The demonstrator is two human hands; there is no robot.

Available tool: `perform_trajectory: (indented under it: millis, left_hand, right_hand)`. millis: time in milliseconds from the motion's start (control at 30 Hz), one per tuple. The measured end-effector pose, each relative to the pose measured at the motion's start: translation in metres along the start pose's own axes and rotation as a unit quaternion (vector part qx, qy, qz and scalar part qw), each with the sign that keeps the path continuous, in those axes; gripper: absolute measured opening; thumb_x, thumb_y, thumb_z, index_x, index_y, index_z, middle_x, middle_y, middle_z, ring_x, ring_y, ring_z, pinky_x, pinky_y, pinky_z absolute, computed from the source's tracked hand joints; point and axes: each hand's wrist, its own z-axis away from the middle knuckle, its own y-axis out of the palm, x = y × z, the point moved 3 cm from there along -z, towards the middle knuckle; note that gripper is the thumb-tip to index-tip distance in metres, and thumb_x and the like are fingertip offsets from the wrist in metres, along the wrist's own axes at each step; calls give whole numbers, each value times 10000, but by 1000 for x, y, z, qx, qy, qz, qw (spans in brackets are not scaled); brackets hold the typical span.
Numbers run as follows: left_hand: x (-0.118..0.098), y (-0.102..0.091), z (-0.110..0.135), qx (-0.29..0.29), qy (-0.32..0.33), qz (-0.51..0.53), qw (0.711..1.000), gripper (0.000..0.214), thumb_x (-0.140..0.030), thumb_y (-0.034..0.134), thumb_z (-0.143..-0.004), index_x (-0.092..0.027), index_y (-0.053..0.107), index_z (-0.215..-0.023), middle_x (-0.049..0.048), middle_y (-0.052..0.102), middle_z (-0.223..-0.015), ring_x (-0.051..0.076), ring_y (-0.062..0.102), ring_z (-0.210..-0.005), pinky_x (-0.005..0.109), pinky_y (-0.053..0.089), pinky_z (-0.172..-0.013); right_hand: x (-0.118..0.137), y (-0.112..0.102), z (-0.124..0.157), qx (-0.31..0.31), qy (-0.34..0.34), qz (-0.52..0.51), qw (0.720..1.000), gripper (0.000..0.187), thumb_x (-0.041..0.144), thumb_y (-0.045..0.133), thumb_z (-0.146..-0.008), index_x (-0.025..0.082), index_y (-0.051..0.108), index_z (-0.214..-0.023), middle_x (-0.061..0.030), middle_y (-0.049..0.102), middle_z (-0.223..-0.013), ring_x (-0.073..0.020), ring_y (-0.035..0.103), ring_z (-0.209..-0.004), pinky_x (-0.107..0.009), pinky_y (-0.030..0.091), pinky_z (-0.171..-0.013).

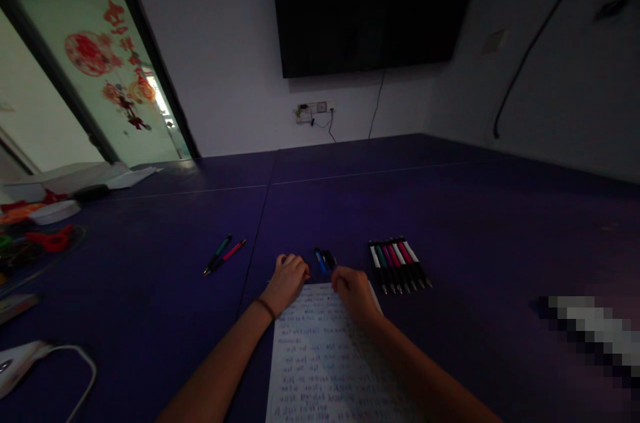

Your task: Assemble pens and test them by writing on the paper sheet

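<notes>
Both forearms reach forward and converge over the handwritten sheet [325,356] on the dark tabletop [475,223]. We see the left hand [287,281] resting knuckles-up at the sheet's far left corner, fingers curled under. The right hand [356,295] sits likewise at the sheet's far edge. Whether either grips anything we cannot tell. A blue pen [320,260] lies just beyond, between the hands. A row of pens [400,266] lies right of the right hand, and two loose pens [224,255] lie left of the left hand.
</notes>
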Motion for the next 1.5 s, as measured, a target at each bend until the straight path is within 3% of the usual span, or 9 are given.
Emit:
perform_trajectory:
  millis: [200, 400, 633, 767, 867, 1033, 1200, 1367, 1500]
  left_hand:
    - [-4, 1, 0, 52, -6, -64, 997, 134, -191, 378, -810, -144, 500, -782, 61, 530, -825, 178, 471, -778, 328, 346, -695]
    - [-15, -6, 0, 106, 23, -45, 993, 174, -72, 324, -790, -122, 484, -833, 70, 526, -846, 157, 494, -778, 285, 377, -732]
    - [-22, -12, 1, 106, 9, -64, 992, 239, -23, 302, -759, -103, 515, -829, 96, 547, -837, 181, 512, -811, 305, 388, -751]
    - [-19, -12, 2, 75, -10, -20, 997, 163, -75, 373, -750, -128, 523, -785, 72, 553, -798, 173, 521, -779, 299, 397, -721]
    - [-13, -12, 2, 22, -42, 43, 998, 130, -111, 415, -745, -147, 528, -798, 49, 556, -801, 149, 528, -741, 270, 410, -686]
    - [-8, -13, 1, -87, -55, 135, 985, 164, -107, 382, -774, -150, 535, -812, 45, 557, -820, 127, 532, -757, 246, 433, -688]
    - [-2, -13, 2, -171, -60, 174, 968, 172, -109, 415, -770, -145, 570, -835, 55, 567, -851, 133, 540, -801, 267, 452, -725]
    - [1, -12, 2, -182, -87, 198, 959, 133, -153, 492, -742, -145, 624, -757, 65, 592, -893, 136, 567, -776, 271, 462, -718]
    - [-1, -11, 2, -125, -102, 214, 963, 145, -210, 501, -753, -179, 642, -751, 27, 644, -787, 132, 587, -729, 252, 457, -683]
  right_hand:
    - [-2, 0, 0, 2, 6, 4, 1000, 217, 71, 319, -570, 175, 476, -462, 34, 469, -434, -81, 423, -427, -174, 281, -461]
    - [-3, 2, -1, 8, 11, 14, 1000, 213, 70, 310, -581, 171, 467, -478, 26, 477, -443, -85, 437, -442, -175, 291, -469]
    - [-3, 2, 0, 15, -1, 18, 1000, 220, 52, 316, -586, 171, 465, -477, 30, 474, -448, -81, 438, -444, -174, 306, -476]
    - [-4, 2, -1, 15, -9, 41, 999, 238, 33, 317, -602, 170, 475, -489, 27, 483, -459, -83, 447, -450, -179, 329, -483]
    - [-2, 4, -2, 8, -61, 71, 996, 264, 24, 325, -645, 158, 551, -617, -13, 561, -591, -108, 503, -574, -202, 383, -562]
    - [6, 19, 1, 99, -197, 158, 963, 338, 42, 381, -724, 172, 590, -955, -57, 605, -999, -180, 464, -910, -316, 383, -789]
    - [6, 27, 2, 152, -209, 225, 939, 235, 151, 430, -794, 220, 630, -896, -23, 621, -1007, -206, 455, -934, -352, 375, -760]
    - [6, 23, 0, 150, -199, 211, 945, 174, 132, 498, -755, 212, 651, -732, -21, 659, -784, -173, 512, -836, -315, 391, -736]
    - [4, 20, 0, 97, -173, 151, 968, 210, 97, 455, -756, 190, 638, -803, -39, 625, -790, -137, 537, -756, -264, 426, -708]
